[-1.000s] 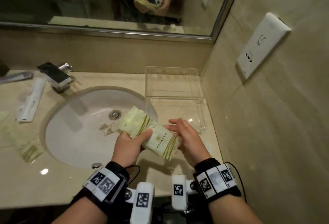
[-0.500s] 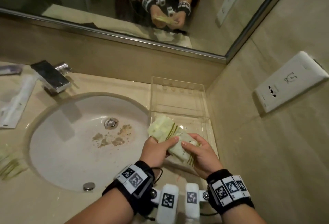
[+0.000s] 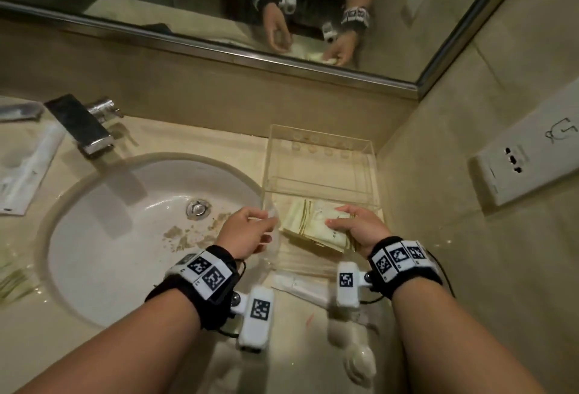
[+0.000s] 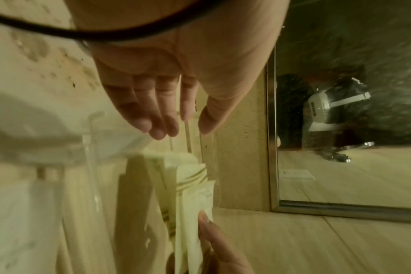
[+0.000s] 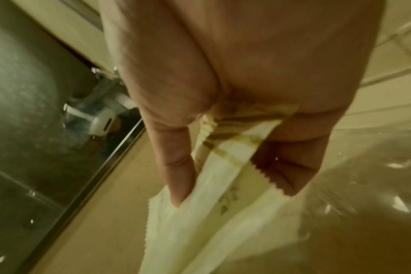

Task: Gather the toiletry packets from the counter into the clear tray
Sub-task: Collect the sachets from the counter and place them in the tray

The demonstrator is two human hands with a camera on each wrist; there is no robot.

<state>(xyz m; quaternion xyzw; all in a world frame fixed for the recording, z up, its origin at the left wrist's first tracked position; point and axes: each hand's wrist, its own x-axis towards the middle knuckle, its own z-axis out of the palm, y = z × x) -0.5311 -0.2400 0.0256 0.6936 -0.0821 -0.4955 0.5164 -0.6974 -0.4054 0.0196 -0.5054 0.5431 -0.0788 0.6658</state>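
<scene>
In clear tray, right hand fingers grip packets; left-wrist view: left hand fingers straight, empty

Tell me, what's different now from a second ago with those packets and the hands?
The stack of packets went from above the sink's edge rightward and down into the clear tray. The left hand let go of it and now hangs open beside the tray's left wall. The right hand still grips the stack. The tray, the faucet and the white packet left of the sink have not moved.
</scene>
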